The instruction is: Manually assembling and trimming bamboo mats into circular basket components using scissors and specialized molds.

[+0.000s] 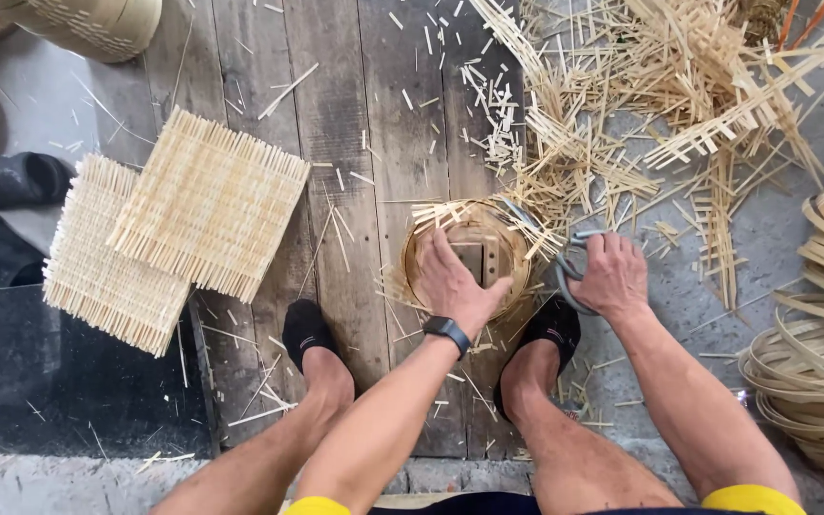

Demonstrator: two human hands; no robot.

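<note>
**Q:** Left side first, what's there?

**A:** Two black rubber slippers (pixel 11 215) on grey concrete. Next to them, two square woven bamboo mats (pixel 178 234), pale, ribbed, frayed edges, the upper one overlapping the lower, lying on worn grey wooden planks (pixel 336 124).

**Q:** Your left hand?

**A:** My left hand (pixel 455 281), black smartwatch (pixel 446 333) on the wrist, is spread flat, pressing down on a round shallow bamboo hoop frame (pixel 431 248) with loose strip ends sticking out at its rim. The frame sits on the planks between my two black-socked feet (pixel 309 329).

**Q:** Right hand?

**A:** My right hand (pixel 610 277) is curled tight around grey metal shears (pixel 565 272), just beside the frame's right edge, blade toward the rim.

**Q:** Further right?

**A:** A messy heap of thin, straw-coloured bamboo offcuts (pixel 641 105) above, and at the far right a stack of coiled, smooth, flat bamboo strip rings (pixel 817 362).
</note>
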